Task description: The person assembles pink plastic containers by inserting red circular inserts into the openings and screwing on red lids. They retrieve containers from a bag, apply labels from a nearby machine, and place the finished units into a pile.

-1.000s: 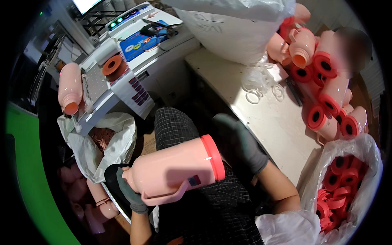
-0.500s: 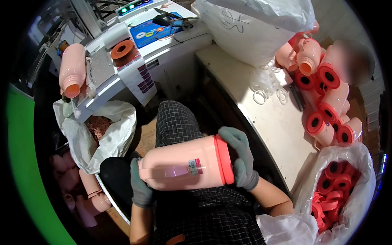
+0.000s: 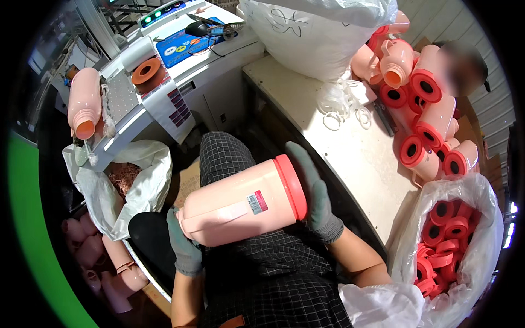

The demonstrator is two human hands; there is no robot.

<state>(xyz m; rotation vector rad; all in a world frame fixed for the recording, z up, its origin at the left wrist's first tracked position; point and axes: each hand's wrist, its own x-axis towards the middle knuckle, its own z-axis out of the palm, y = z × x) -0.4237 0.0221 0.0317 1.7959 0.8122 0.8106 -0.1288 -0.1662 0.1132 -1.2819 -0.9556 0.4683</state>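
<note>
A pink plastic jug body (image 3: 240, 213) with a side handle, a barcode sticker and a red base ring (image 3: 291, 187) lies tilted across my lap, its red end higher and to the right. My gloved left hand (image 3: 184, 243) is closed round the narrow neck end, where part of the fingers is hidden. Beside the red base stands my gloved right hand (image 3: 314, 191), its fingers stretched out and the palm facing the ring. Whether the palm still touches the ring is hard to tell.
Several pink jug bodies with red bases (image 3: 435, 123) are piled at the right of the white bench (image 3: 322, 142). Below them stands a plastic bag (image 3: 407, 240) of red rings. Another pink jug body (image 3: 85, 98) rests on the machine at left. A white sack (image 3: 311, 44) stands behind.
The jug's red end has swung up and the jug has turned slightly, showing more of its handle. My right hand's fingers have straightened off the red ring. The view has shifted a little.
</note>
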